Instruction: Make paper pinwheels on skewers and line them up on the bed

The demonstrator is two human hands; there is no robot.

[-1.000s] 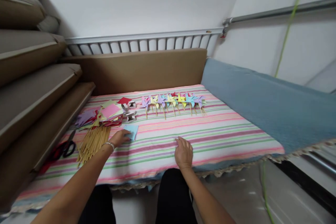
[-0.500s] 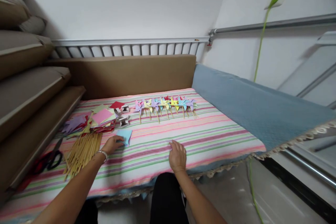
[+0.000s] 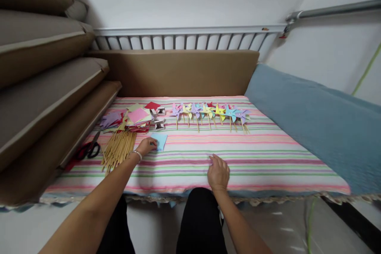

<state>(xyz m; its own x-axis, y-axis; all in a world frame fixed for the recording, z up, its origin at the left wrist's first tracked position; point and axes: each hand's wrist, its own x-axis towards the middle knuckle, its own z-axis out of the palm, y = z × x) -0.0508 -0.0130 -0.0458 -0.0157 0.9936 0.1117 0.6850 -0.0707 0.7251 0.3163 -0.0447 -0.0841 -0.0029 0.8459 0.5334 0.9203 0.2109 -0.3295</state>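
My left hand (image 3: 146, 146), with a bracelet at the wrist, has its fingers closed at the left edge of a light blue paper square (image 3: 161, 140) lying on the striped cloth. My right hand (image 3: 218, 171) is low over the cloth, fingers curled and thumb against the index finger; whatever may be in that pinch is too small to make out. Behind the hands lies a row of paper pinwheels (image 3: 220, 112) on sticks. Left of the blue square are a bundle of thin wooden sticks (image 3: 119, 149) and a pile of coloured paper squares (image 3: 138, 116).
Small open boxes (image 3: 159, 123) stand beside the paper pile. Scissors (image 3: 88, 149) with dark handles lie near the stacked cushions (image 3: 59, 119) on the left. A brown padded board (image 3: 184, 73) lines the back, and blue fabric (image 3: 285, 103) slopes along the right.
The camera view has turned left, so everything appears shifted right. Against the cloth, both hands and the blue paper square stay in nearly the same places.
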